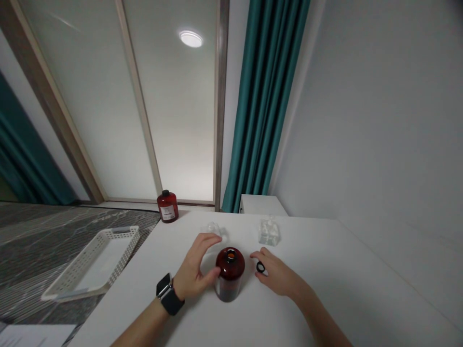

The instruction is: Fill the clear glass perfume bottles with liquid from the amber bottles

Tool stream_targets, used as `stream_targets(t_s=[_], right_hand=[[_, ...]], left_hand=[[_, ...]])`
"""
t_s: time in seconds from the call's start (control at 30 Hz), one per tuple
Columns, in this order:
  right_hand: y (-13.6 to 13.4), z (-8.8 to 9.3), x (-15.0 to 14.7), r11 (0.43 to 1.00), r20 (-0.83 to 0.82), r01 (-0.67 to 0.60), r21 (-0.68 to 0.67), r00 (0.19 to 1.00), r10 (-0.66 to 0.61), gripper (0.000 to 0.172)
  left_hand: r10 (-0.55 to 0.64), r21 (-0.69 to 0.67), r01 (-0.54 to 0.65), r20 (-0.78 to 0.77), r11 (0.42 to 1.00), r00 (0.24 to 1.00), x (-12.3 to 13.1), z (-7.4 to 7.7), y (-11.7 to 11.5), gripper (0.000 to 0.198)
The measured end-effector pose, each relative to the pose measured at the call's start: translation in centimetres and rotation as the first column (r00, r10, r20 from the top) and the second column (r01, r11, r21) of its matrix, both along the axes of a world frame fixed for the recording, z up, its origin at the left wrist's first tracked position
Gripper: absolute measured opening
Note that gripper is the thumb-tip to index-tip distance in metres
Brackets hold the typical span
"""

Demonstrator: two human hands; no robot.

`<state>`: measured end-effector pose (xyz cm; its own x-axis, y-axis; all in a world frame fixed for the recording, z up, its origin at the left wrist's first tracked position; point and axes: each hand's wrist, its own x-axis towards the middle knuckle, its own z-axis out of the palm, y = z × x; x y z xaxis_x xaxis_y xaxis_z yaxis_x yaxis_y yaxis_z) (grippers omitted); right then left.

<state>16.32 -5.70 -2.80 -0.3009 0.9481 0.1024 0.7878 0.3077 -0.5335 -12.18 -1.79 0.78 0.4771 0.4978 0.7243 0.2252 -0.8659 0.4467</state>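
A dark red bottle [229, 274] with an open neck stands upright on the white table [325, 270]. My left hand [195, 272], with a dark watch on the wrist, curls round the bottle's left side, thumb against it. My right hand [277, 274] rests on the table just right of the bottle and pinches a small black cap [260, 266] between thumb and fingers.
A second dark red bottle [167, 206] with its black cap on stands at the table's far left corner. Two clear glass pieces [269, 231] [214, 228] sit behind the hands. A white plastic basket [94, 262] lies on the grey surface to the left. Teal curtains hang behind.
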Motion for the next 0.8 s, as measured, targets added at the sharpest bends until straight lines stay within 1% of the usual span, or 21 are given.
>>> stream_targets(t_s=[0.07, 0.13, 0.23, 0.3, 0.37, 0.43, 0.5, 0.57, 0.6, 0.7, 0.73, 0.8], right_hand=[[0.0, 0.0, 0.2, 1.0, -0.01, 0.004, 0.013, 1.0, -0.004, 0.044], [0.1, 0.0, 0.4, 1.0, -0.021, 0.005, 0.028, 1.0, -0.004, 0.043], [0.2, 0.4, 0.4, 0.998, -0.039, 0.001, 0.056, 0.999, 0.001, 0.033], [0.3, 0.9, 0.1, 0.996, -0.055, 0.01, 0.084, 0.998, -0.005, 0.027], [0.4, 1.7, -0.2, 0.989, -0.093, 0.038, 0.14, 0.995, -0.025, 0.022], [0.6, 2.4, -0.6, 0.966, -0.197, 0.101, 0.237, 0.979, -0.054, 0.018], [0.7, 2.8, -1.2, 0.926, -0.373, 0.197, 0.323, 0.925, -0.067, 0.014], [0.8, 2.9, -1.8, 0.896, -0.524, 0.279, 0.345, 0.849, -0.063, 0.012], [0.9, 2.9, -2.2, 0.89, -0.572, 0.302, 0.341, 0.818, -0.059, 0.012], [0.6, 3.0, -3.7, 0.882, -0.643, 0.319, 0.347, 0.765, -0.024, 0.01], [0.4, 3.2, -4.2, 0.88, -0.671, 0.313, 0.357, 0.741, 0.009, 0.009], [-0.2, 3.7, -5.2, 0.88, -0.738, 0.272, 0.389, 0.664, 0.121, 0.006]], left_hand=[[-0.057, -0.052, 0.055, -0.032, 0.997, 0.998, 0.3, 0.0, -0.1, 0.051], [-0.088, -0.1, 0.083, -0.051, 0.992, 0.995, 0.3, -0.1, 0.0, 0.053], [-0.148, -0.174, 0.134, -0.072, 0.976, 0.986, 0.0, 0.0, 0.2, 0.053], [-0.187, -0.207, 0.167, -0.084, 0.964, 0.979, -0.1, 0.1, 0.3, 0.054], [-0.208, -0.221, 0.183, -0.094, 0.958, 0.974, -0.1, 0.2, 0.3, 0.055], [-0.217, -0.239, 0.189, -0.097, 0.952, 0.971, -0.1, 0.1, 0.3, 0.055], [-0.224, -0.267, 0.194, -0.088, 0.944, 0.971, 0.1, 0.0, 0.3, 0.055], [-0.229, -0.303, 0.199, -0.067, 0.932, 0.971, 0.3, -0.2, 0.2, 0.055], [-0.229, -0.321, 0.2, -0.055, 0.926, 0.972, 0.4, -0.4, 0.1, 0.055], [-0.203, -0.364, 0.184, -0.016, 0.913, 0.979, 1.2, -0.7, -0.5, 0.057], [-0.187, -0.37, 0.175, 0.004, 0.912, 0.982, 1.6, -0.8, -0.7, 0.057], [-0.158, -0.381, 0.167, 0.054, 0.909, 0.986, 2.3, -1.1, -1.2, 0.058]])
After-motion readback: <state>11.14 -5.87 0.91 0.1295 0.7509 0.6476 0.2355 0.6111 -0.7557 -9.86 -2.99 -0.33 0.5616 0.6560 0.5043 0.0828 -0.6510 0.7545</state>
